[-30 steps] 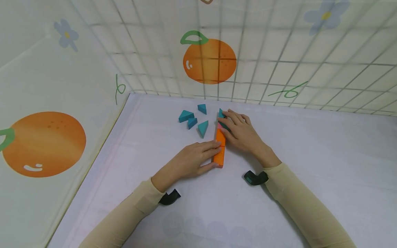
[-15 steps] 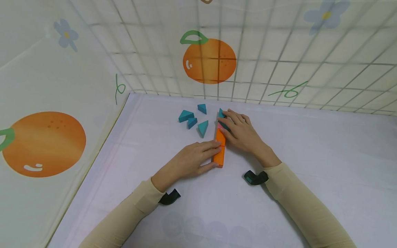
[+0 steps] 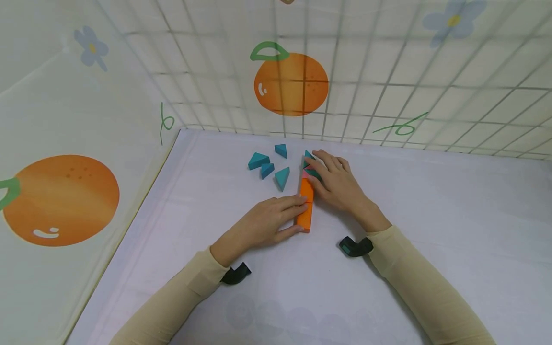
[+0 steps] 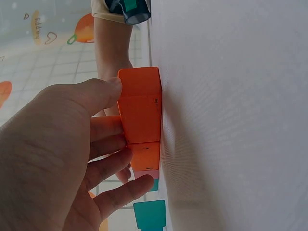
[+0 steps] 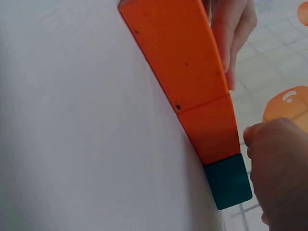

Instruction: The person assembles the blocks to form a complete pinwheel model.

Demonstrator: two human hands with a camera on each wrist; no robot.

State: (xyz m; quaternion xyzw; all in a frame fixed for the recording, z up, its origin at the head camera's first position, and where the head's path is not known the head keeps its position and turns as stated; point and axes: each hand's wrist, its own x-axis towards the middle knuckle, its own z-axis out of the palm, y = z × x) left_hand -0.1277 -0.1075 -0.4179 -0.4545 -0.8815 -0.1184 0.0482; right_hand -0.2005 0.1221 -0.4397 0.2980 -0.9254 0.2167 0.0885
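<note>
- On the surface (image 3: 414, 201), head view: a row runs away from the person, made of the near orange block (image 3: 304, 221), the far orange block (image 3: 307, 188), a pink block (image 3: 305, 174) and an end teal block (image 3: 307, 154). A side teal block (image 3: 314, 173) lies against the pink one, partly under the fingers.
- Left hand (image 3: 267, 219), head view: at the row's left side, fingertips on the orange blocks' edge around their seam, thumb at the near end. The grip is loose and wide, fingers nearly straight.
- Right hand (image 3: 336, 184), head view: over the row's far part from the right, bent fingers reaching across the teal, thumb beside the far orange block. Whether this grip pinches a block I cannot tell.
- Left of the row, head view: four loose teal blocks (image 3: 282, 178), near one another and apart from both hands. Beige sleeves (image 3: 424, 285) cover the forearms; behind hangs a pale curtain (image 3: 207, 62) with orange prints.
- Left wrist view: the thumb tip meets the near orange block's edge, with the fingers spread along the same side; a loose teal block sits past the row.
- Right wrist view: teal touches the far orange block's end; the right hand is just beside the row, its fingers mostly hidden.
</note>
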